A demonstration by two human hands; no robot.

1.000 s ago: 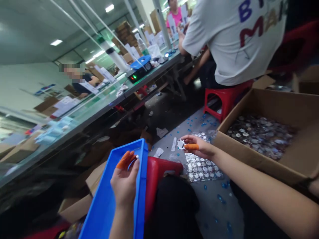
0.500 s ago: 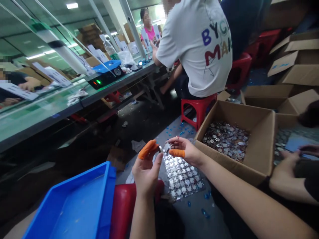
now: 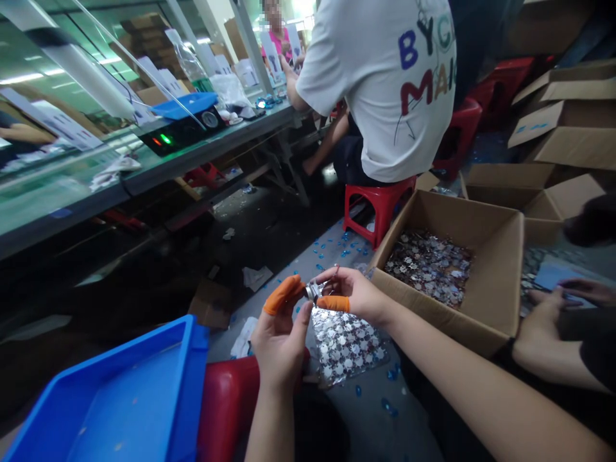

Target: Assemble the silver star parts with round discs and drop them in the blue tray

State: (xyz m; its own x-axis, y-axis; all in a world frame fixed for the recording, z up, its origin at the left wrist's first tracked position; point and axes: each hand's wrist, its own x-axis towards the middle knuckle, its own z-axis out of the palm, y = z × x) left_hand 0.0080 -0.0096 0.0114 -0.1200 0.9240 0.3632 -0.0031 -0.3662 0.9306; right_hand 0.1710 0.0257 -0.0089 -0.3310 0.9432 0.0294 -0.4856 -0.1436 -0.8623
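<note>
Together now, the left hand (image 3: pixel 282 340) and the right hand (image 3: pixel 359 296) have closed in from the wider gap of a moment ago, and they're pinching a small silver piece (image 3: pixel 312 292) between them, right above a foil sheet of silver stars (image 3: pixel 344 346). Both grips are closed on that piece, an orange finger cot (image 3: pixel 283 295) on the left, another orange finger cot (image 3: pixel 333 303) on the right. Just left of the hands sits a blue plastic tray (image 3: pixel 190 340), with a red stool (image 3: pixel 226 404) beside it. Off to the right, a cardboard box (image 3: pixel 500 269) holds a heap of silver pieces (image 3: pixel 428 266). Blue beads (image 3: pixel 359 390) dot the floor. Far ahead, a co-worker in a white T-shirt (image 3: pixel 380 83) sits on a red plastic seat (image 3: pixel 380 205) at a long table (image 3: pixel 206 144), and a second co-worker's hands (image 3: pixel 543 314) work at far right.
</note>
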